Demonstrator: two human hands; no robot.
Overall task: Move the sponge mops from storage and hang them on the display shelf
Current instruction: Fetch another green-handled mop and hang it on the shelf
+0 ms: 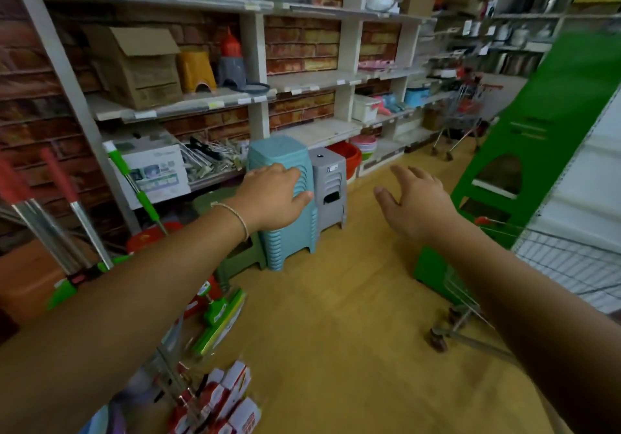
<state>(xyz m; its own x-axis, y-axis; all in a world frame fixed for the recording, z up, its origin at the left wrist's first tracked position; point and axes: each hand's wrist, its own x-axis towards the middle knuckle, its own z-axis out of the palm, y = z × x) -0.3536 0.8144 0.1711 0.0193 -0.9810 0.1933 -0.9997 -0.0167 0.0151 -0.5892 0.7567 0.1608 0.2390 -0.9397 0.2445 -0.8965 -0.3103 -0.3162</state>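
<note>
Several sponge mops stand at the left against the brick wall. One with a green handle (134, 181) leans on the shelving, and its green sponge head (220, 322) lies on the floor. Two red-handled mops (64, 195) with steel shafts stand further left. My left hand (272, 196) is stretched forward, fingers relaxed, in front of a stack of blue stools, holding nothing. My right hand (416, 201) reaches out over the floor with fingers spread, also empty. Neither hand touches a mop.
Blue stools (285, 245) and grey stools (327, 184) are stacked by the shelving (258, 97). A green stand (524, 151) rises at right beside a wire basket (564, 265). A shopping trolley (460, 110) stands far back. Red boxed goods (221, 400) hang bottom left. Yellow floor (336, 332) lies between.
</note>
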